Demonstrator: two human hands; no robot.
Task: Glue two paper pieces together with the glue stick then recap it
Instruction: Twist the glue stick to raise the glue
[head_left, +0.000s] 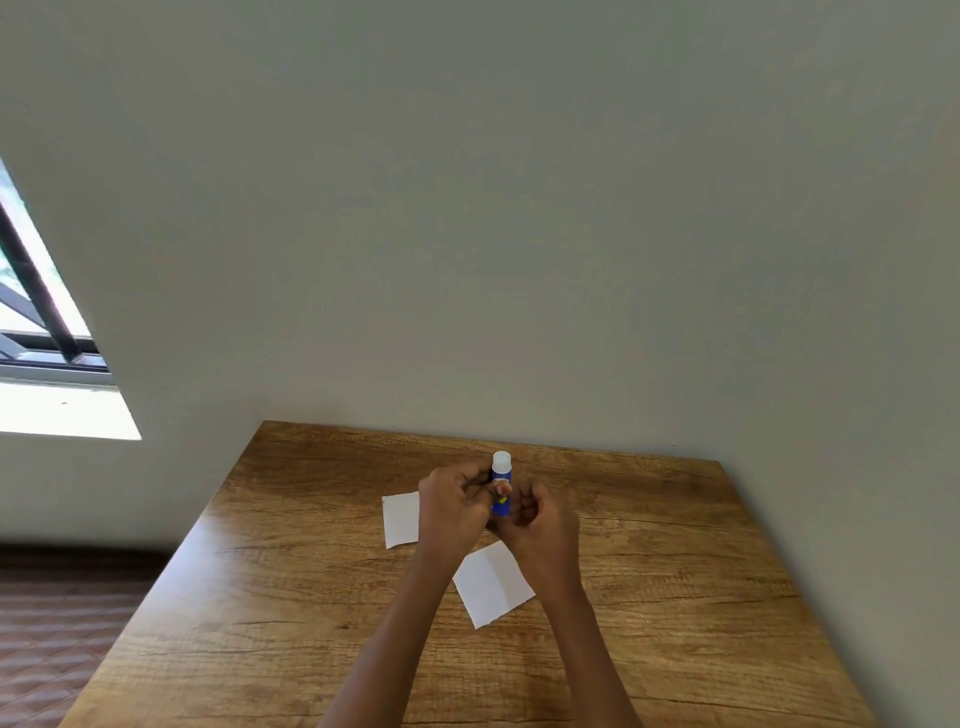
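A blue glue stick (502, 488) with a white cap on top stands upright between my two hands, above the wooden table (291, 597). My left hand (452, 512) pinches the tube's upper body with thumb and fingers. My right hand (540, 522) curls round its lower end, which is hidden. One white paper piece (401, 519) lies flat to the left, partly under my left hand. A second white paper piece (491, 584) lies nearer to me, between my forearms.
The table's back edge meets a plain grey wall (519, 260). Its left edge drops to a brown patterned floor (57, 639). A window (36, 322) is at the far left.
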